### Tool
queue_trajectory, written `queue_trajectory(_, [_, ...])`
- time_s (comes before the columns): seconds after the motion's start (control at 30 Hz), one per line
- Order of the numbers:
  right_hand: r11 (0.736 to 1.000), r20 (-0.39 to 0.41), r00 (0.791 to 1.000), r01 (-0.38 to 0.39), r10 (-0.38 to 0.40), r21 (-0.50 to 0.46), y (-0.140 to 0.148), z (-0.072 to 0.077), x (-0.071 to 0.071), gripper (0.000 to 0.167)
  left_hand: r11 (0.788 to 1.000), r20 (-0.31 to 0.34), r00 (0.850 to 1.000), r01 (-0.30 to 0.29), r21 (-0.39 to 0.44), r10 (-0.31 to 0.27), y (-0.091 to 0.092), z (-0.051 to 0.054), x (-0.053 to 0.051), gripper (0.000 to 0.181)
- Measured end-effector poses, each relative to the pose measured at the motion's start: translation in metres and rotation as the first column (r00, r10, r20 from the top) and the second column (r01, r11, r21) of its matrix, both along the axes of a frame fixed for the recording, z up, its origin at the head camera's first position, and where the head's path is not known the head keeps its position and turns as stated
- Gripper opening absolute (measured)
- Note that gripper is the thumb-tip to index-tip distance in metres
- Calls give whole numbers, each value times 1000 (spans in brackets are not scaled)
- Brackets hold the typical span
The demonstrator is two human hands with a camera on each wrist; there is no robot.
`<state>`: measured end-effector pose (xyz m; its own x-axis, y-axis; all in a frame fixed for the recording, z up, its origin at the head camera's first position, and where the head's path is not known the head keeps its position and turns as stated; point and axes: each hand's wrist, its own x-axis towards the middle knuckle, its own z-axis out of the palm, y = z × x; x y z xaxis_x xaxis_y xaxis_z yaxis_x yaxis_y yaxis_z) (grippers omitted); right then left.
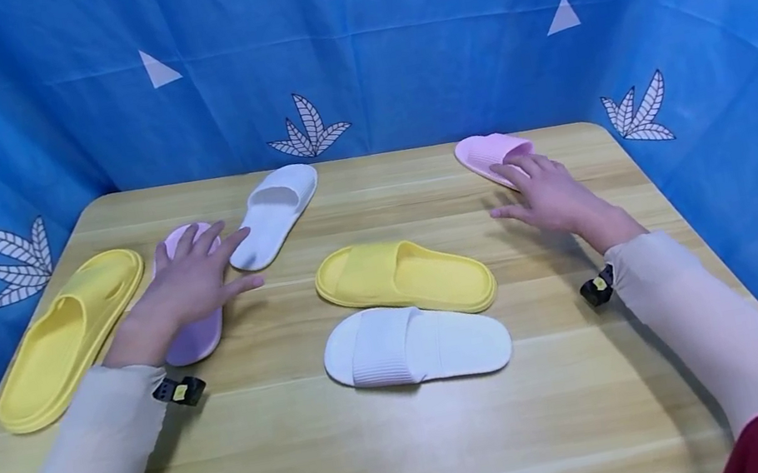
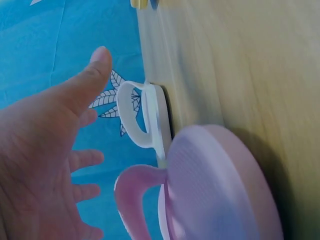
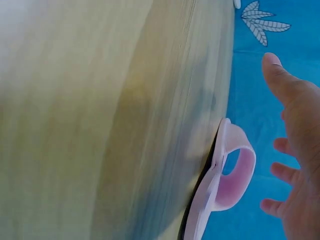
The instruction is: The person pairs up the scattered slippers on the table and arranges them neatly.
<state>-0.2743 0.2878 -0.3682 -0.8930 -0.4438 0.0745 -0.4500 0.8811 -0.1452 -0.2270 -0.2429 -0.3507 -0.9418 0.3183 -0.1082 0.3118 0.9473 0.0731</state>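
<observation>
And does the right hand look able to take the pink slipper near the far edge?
Probably yes: the right hand hovers close to the pink slipper, and nothing visible stands between them.

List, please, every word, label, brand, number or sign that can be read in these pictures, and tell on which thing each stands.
No readable text.
Yellow patches on the wrist straps: any writing is too small to read.
Blue curtain: only leaves and triangles.
Slippers: no lettering visible.

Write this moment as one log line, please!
Left hand: empty, above flat lilac slipper | Right hand: empty, near flat pink ribbed-strap slipper | Centre: smooth yellow slipper beside white ribbed-strap slipper
</observation>
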Motion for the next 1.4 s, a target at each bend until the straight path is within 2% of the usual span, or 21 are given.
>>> queue_trajectory(0.33, [999, -76, 997, -28, 29, 16, 4, -4, -17, 70, 1000, -28, 1000, -6, 2, 7, -9, -2, 0, 83])
queue_trajectory(0.83, [1000, -40, 999, 12, -11, 25, 12, -5, -41, 69, 999, -7, 999, -39, 30, 39, -18, -4, -1, 80])
queue_trajectory(1.13, [999, -3, 1000, 28, -28, 34, 12, -9, -51, 67, 998, -65, 997, -30, 51, 33, -20, -9, -3, 76])
queue_trajectory(1.4, [999, -31, 999, 29, -28, 34, 11, -14, -58, 62, 1000, -82, 996, -15, 15, 16, -22, -14, -1, 73])
